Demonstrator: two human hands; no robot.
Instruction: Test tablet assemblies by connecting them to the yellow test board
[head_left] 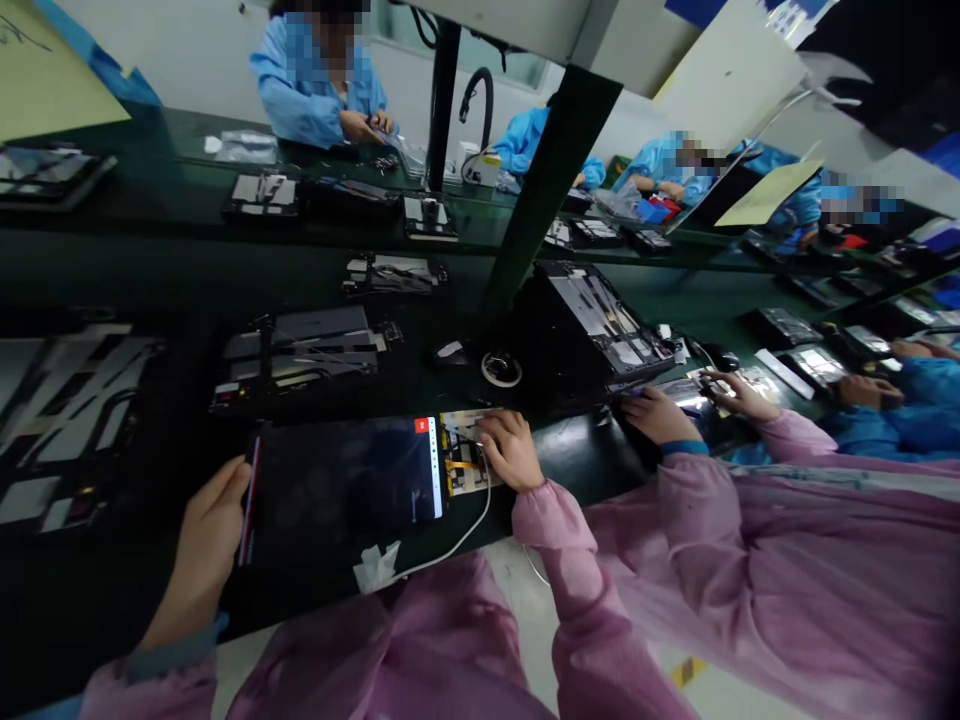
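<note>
A dark display panel (337, 475), lit along its right end with a red block and a white strip, lies in front of me. Fingers of my left hand (211, 520) are closed on its left edge. At its right end a bare circuit board (459, 470) with an orange ribbon is joined to it. My right hand (514, 450) rests over that board, fingers bent and close together. A white cable (472, 525) runs up under those fingers; its plug is hidden. White tape (376, 567) holds the cable at the table's front edge.
Opened tablets (300, 345) sit behind the panel, and a stack of them (600, 320) stands right of a dark post (551, 170). A tape roll (501, 369) lies near the post. A co-worker's hands (660, 415) are close on my right. Others in blue sit across.
</note>
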